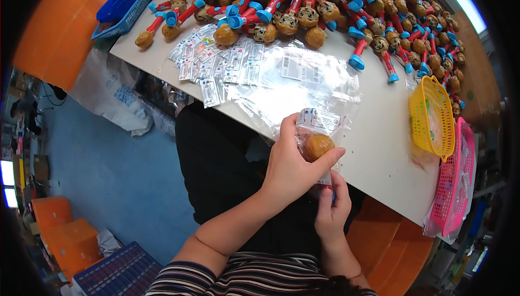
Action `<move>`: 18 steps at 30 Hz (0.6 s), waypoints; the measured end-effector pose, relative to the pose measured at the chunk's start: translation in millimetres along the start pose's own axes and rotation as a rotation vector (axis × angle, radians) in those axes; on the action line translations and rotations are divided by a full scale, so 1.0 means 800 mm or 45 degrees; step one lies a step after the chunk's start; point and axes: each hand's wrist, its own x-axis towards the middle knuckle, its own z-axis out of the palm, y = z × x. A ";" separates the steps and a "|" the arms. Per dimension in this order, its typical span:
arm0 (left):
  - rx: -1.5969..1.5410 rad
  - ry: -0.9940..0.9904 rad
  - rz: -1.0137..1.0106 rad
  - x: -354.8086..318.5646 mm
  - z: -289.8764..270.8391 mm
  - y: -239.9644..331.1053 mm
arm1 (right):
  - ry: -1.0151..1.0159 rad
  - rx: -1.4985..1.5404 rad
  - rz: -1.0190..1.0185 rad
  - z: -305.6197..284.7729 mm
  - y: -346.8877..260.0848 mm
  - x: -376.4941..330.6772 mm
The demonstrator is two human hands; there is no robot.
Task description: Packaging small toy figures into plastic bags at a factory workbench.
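At the table's front edge I hold a toy figure (pixel 318 147) with a round brown head, inside a clear plastic bag. My left hand (pixel 295 163) is wrapped round the bag at the head. Lower down, my right hand (pixel 334 209) pinches the figure's red and blue lower end, partly hidden by my fingers. A printed white slip (pixel 320 117) shows at the bag's top, above the head. Beyond my hands lies a stack of clear plastic bags (pixel 287 93), and left of it a spread of small printed slips (pixel 208 66).
Many similar toy figures (pixel 309 17) are heaped along the far side of the white table (pixel 379 150). A yellow basket (pixel 430 120) and a pink basket (pixel 452 182) stand at the right edge, blue baskets (pixel 122 14) at the far left. Orange stools (pixel 65 236) stand on the floor.
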 end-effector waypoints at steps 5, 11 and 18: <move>-0.418 -0.019 -0.126 0.002 -0.004 0.014 | -0.240 0.819 0.492 -0.028 -0.008 0.008; -0.999 -0.258 -0.388 0.008 -0.004 0.011 | -0.436 0.964 0.651 -0.054 0.006 0.010; -0.722 -0.111 -0.211 0.004 0.013 0.010 | -0.404 1.094 0.573 -0.050 0.000 0.016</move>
